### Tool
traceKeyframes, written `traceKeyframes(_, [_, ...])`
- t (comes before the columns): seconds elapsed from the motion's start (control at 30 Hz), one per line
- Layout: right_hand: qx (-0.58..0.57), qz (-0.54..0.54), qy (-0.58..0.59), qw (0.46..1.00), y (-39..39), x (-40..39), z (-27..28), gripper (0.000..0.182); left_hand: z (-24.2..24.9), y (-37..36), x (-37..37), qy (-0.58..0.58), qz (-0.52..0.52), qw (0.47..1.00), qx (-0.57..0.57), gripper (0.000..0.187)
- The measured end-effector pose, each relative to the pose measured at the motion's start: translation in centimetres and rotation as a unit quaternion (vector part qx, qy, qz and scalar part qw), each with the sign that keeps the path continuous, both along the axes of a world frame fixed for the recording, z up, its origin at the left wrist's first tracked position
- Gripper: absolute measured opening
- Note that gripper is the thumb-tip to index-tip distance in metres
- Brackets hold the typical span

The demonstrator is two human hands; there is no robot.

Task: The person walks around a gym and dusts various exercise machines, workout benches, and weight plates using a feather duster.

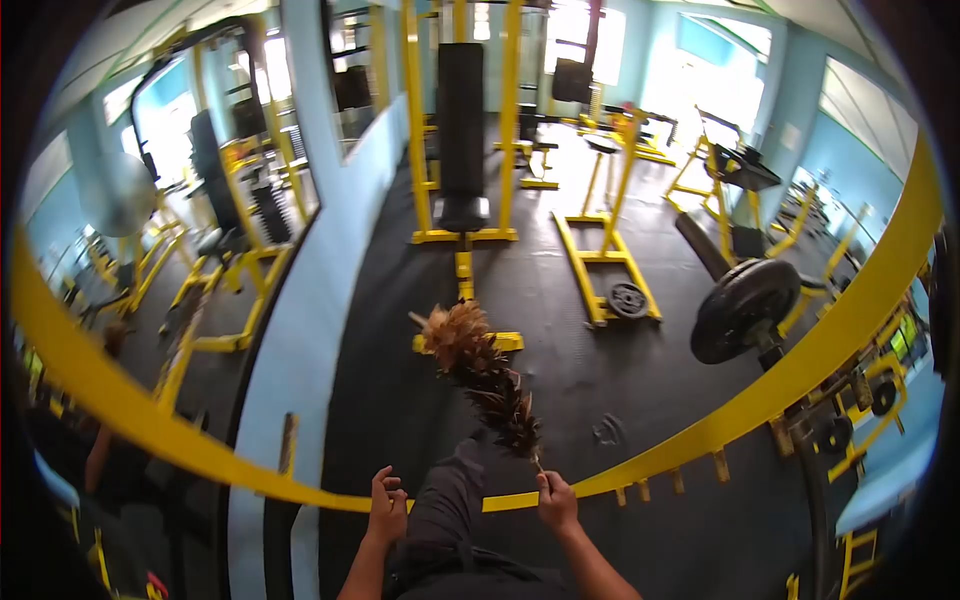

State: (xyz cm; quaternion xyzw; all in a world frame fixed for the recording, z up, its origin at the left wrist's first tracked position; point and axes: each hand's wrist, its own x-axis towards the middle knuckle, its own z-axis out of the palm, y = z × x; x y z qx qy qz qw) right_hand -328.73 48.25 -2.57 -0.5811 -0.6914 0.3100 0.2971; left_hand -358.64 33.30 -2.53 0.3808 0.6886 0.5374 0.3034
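Note:
My right hand (pixel 557 502) is closed around the thin handle of a feather duster (pixel 497 398). Its brown plumes slant up and left, with a lighter tan tuft at the tip, over the dark floor. My left hand (pixel 388 508) is raised on the other side of my leg, fingers loosely bent and apart, holding nothing. A long yellow bar (pixel 680 447) of a rack crosses the view in a curve, right by both hands.
A padded bench (pixel 462 130) in a yellow frame stands ahead. Right of it are a yellow stand (pixel 610 257) with a small weight plate (pixel 627 300) and a barbell's large black plate (pixel 740 315). A wall mirror (pixel 190 330) fills the left, reflecting machines.

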Motion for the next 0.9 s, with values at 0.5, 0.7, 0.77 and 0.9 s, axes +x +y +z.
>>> traceKeyframes(0.5, [-0.044,-0.291,0.055,0.954,18.5,-3.5,-2.5,0.030,-2.3,42.9,-8.5,-0.014,-0.243,0.970,-0.005,0.052])
traceKeyframes(0.7, [-0.065,-0.368,0.085,0.924,23.8,-4.0,-0.1,0.030,1.6,53.8,-9.3,-0.014,-0.264,0.964,0.031,0.049])
traceKeyframes(0.77, [-0.024,-0.435,0.085,0.896,25.4,-3.8,-1.8,0.031,2.0,56.0,-7.4,-0.040,-0.280,0.958,0.052,0.048])
traceKeyframes(0.9, [-0.015,-0.504,0.114,0.856,29.4,-2.7,-1.3,0.030,4.0,58.9,-2.2,-0.068,-0.389,0.918,0.031,0.054])
